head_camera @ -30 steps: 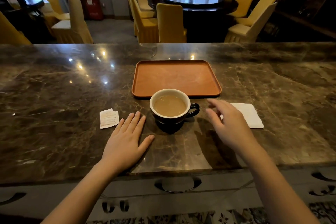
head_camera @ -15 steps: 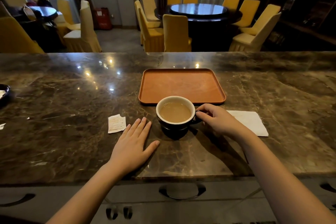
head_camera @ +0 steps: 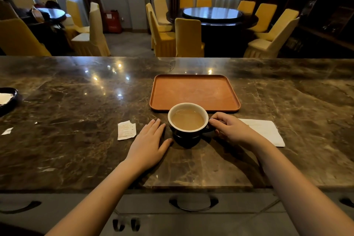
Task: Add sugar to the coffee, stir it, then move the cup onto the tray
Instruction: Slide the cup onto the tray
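Torn sachet (head_camera: 126, 130): lay at nine o'clock of the cup, light paper, apparently spent.
Left hand (head_camera: 148, 145): rested flat on the marble counter (head_camera: 67, 140), fingers spread, holding nothing, just beside the cup.
Cup (head_camera: 188, 123): stood on the counter at six o'clock of the tray, touching its near rim or nearly; nearly full, so I judged it heavy, rigid and spill-prone.
Tray (head_camera: 193, 91): empty.
Right hand (head_camera: 230, 129): my fingers were pinched on the handle at three o'clock, the best hold.
Napkin (head_camera: 266, 130): lay under my wrist.

Dark cup (head_camera: 188, 133) of milky coffee on marble worktop (head_camera: 76, 149), right hand (head_camera: 232, 130) in a grip on its handle, left hand (head_camera: 148, 144) flat just beside the cup, orange tray (head_camera: 193, 92) just behind the cup, torn sugar packet (head_camera: 126, 130) beyond the left hand
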Demonstrator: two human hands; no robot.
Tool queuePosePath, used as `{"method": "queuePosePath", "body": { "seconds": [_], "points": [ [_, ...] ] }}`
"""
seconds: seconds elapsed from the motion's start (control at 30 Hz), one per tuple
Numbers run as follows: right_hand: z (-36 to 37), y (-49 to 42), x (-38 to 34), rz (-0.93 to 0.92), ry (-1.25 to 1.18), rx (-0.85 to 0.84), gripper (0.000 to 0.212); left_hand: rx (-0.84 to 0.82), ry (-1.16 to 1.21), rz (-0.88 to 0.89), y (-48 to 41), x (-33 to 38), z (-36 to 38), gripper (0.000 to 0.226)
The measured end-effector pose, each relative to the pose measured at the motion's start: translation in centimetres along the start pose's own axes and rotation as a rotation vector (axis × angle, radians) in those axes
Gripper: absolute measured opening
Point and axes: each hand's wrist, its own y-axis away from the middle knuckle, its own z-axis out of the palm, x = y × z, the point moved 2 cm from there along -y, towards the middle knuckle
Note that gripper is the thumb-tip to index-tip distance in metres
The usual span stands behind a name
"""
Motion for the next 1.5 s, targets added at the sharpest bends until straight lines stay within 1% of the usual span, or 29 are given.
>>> {"method": "queuePosePath", "body": {
  "seconds": [0.13,0.4,0.6,0.93,1.07,1.2,1.4,1.5],
  "points": [
    [0.1,0.1,0.3,0.001,-0.063,-0.012,0.023,0.034,-0.004,0.014,0.1,-0.3,0.4,0.060],
    [0.0,0.2,0.5,-0.107,-0.006,0.026,0.014,0.042,-0.022,0.019,0.2,-0.3,0.5,0.060],
    [-0.4,0.4,0.2,-0.188,0.046,0.050,0.017,0.045,-0.031,0.018,0.2,-0.2,0.5,0.060],
    [-0.1,0.1,1.1,-0.261,-0.049,0.138,0.019,0.050,-0.054,0.023,0.1,-0.5,0.7,0.061],
    [-0.5,-0.2,1.3,-0.278,-0.046,0.166,0.019,0.059,-0.057,0.022,0.2,-0.4,0.7,0.075],
    [-1.2,-0.9,1.2,-0.306,-0.051,0.216,0.018,0.055,-0.061,0.015,0.2,-0.5,0.8,0.064],
    [-2.9,-3.3,0.6,-0.357,-0.103,0.281,0.022,0.045,-0.050,0.015,0.3,-0.5,0.7,0.075],
    [-3.9,-4.8,0.6,-0.354,-0.166,0.284,0.023,0.050,-0.042,0.006,0.3,-0.5,0.7,0.078]
  ]
}}
